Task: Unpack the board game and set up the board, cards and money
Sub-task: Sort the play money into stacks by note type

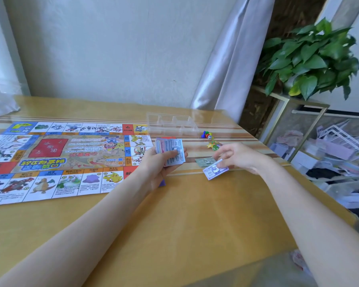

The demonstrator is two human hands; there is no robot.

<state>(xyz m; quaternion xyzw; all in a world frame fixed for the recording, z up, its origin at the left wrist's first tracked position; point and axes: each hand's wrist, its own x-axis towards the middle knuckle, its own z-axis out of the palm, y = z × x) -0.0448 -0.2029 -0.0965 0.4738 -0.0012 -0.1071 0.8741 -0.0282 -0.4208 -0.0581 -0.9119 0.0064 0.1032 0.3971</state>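
Count on the table: one board, one tray, two hands

One game board (56,160) is laid flat; one clear tray (171,125) is seen; one fanned stack of notes (171,151) is held, its number unreadable; one purple note (215,171) and one green pile (205,162) are counted; one small cluster of pawns (207,135), too blurred to number.

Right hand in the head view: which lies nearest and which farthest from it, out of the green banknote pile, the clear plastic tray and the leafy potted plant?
From the right hand:
1. Green banknote pile, flat on the table just left of the fingers.
2. Clear plastic tray, farther back and left, beside the board.
3. Leafy potted plant, off the table, up on the right.
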